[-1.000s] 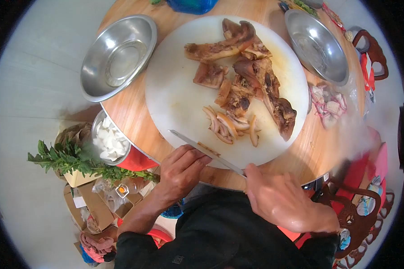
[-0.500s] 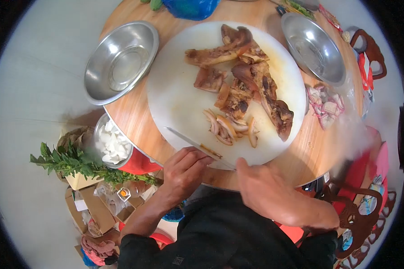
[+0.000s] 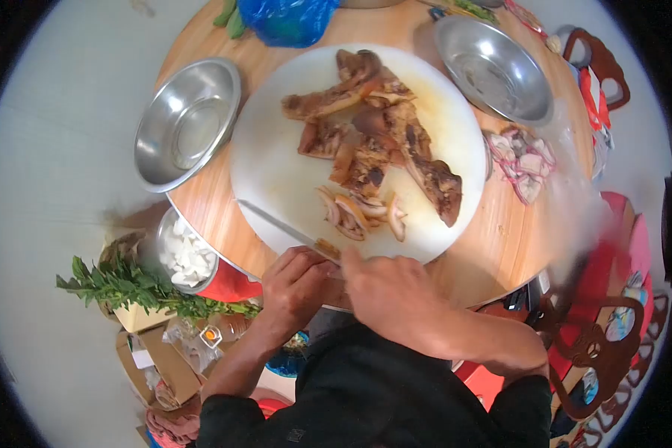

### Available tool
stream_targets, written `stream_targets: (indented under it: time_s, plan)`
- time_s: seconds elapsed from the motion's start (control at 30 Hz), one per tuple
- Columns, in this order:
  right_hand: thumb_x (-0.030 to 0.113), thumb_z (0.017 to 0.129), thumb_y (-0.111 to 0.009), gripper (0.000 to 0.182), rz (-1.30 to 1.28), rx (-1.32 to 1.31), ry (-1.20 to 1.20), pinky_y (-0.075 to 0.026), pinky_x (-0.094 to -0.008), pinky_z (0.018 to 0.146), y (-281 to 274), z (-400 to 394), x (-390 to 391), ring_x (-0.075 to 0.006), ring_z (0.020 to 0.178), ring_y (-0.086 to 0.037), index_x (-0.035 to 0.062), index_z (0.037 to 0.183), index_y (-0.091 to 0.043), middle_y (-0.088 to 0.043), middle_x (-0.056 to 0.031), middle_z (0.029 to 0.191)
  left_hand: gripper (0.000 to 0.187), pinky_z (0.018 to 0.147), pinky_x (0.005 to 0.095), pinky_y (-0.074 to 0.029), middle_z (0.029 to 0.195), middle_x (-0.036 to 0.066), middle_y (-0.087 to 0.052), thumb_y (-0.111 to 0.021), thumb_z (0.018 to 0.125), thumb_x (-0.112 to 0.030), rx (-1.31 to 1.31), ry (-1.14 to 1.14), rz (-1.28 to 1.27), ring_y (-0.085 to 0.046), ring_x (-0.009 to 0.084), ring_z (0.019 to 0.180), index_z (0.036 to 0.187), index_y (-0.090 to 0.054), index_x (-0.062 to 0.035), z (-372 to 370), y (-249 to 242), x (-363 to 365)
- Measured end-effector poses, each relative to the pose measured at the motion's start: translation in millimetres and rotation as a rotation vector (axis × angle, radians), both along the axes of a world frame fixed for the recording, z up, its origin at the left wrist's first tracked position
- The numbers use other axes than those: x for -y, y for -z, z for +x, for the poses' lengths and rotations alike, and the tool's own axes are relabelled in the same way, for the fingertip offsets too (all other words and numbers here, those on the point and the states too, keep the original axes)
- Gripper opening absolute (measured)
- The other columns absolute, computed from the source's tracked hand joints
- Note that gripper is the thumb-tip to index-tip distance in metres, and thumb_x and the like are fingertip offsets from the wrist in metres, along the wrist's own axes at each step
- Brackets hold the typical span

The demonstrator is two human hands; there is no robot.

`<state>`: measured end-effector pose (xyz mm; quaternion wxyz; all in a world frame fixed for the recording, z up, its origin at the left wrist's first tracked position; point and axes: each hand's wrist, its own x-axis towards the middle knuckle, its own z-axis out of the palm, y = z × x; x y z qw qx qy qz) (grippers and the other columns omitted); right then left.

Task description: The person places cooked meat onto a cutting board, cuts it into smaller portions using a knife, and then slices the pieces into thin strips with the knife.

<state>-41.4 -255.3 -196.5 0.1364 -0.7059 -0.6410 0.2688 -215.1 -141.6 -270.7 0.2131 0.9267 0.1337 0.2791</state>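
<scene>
My right hand (image 3: 396, 295) is wrapped around the handle of a knife, its thumb stretched along the top. The knife's long blade (image 3: 272, 222) slants up and left over the near edge of a round white cutting board (image 3: 269, 164). Curled fingers of my left hand (image 3: 295, 287) hold a small brown piece of meat (image 3: 326, 248) beside the blade; most of the piece is hidden. Several curved slices of meat (image 3: 347, 216) lie just beyond. Larger chunks of browned cooked meat (image 3: 381, 138) rest across the board's middle and far side.
Metal bowls stand at the left (image 3: 187, 127) and far right (image 3: 493, 71) of the wooden table (image 3: 493, 261). Pinkish peelings (image 3: 523, 160) lie right of the board. A blue plastic bag (image 3: 287, 19) sits at the back. Below left are a bowl of white chunks (image 3: 187, 250) and leafy greens (image 3: 142, 280).
My right hand has moved left with the knife, closer to my left hand. The blade has shifted left across the near edge. The whole view has shifted slightly.
</scene>
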Motion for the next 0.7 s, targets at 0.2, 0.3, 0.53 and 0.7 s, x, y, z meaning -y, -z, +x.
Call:
stream_targets:
  time_s: [0.2, 0.3, 0.53, 0.7]
  plan:
    - [0.004, 0.094, -0.064, 0.034, 0.082, 0.012, -0.011, -0.059, -0.0549, 0.067, -1.6, 8.8, 21.6, -0.0464, 0.070, -0.074, -0.0120, 0.124, -0.059, -0.072, -0.0258, 0.076, 0.032, 0.076, 0.0396, -0.061, 0.100, 0.011, -0.076, -0.078, 0.068, 0.005, 0.046, -0.094, -0.007, -0.074, 0.0304, 0.091, 0.099, -0.078, -0.0035, -0.7, 5.4, 2.4]
    - [0.004, 0.097, -0.062, 0.031, -0.085, 0.025, -0.004, -0.058, -0.0565, 0.065, -20.2, 26.2, 57.6, -0.0465, 0.068, -0.073, -0.0101, 0.124, -0.060, -0.071, -0.0244, 0.074, 0.032, 0.077, 0.0404, -0.062, 0.101, 0.011, -0.076, -0.078, 0.069, 0.005, 0.091, -0.115, -0.038, -0.074, 0.0314, 0.092, 0.100, -0.077, -0.0035, -0.2, 9.9, 6.1]
    - [0.009, 0.103, -0.059, 0.013, 0.050, 0.150, 0.117, -0.056, -0.0583, 0.061, -14.9, 41.8, 68.9, -0.0482, 0.065, -0.071, -0.0040, 0.105, -0.058, -0.070, -0.0239, 0.071, 0.034, 0.082, 0.0411, -0.062, 0.105, 0.010, -0.076, -0.075, 0.069, 0.004, 0.183, -0.132, 0.009, -0.074, 0.0323, 0.100, 0.102, -0.077, -0.0041, 13.1, 22.9, 11.2]
    - [0.014, 0.107, -0.059, 0.018, 0.073, 0.097, 0.132, -0.055, -0.0586, 0.059, -12.5, 37.2, 62.8, -0.0487, 0.064, -0.069, -0.0033, 0.105, -0.057, -0.068, -0.0241, 0.069, 0.030, 0.085, 0.0426, -0.063, 0.106, 0.007, -0.079, -0.079, 0.073, 0.001, 0.189, -0.145, 0.000, -0.075, 0.0333, 0.102, 0.102, -0.080, -0.0078, 12.7, 30.4, 11.2]
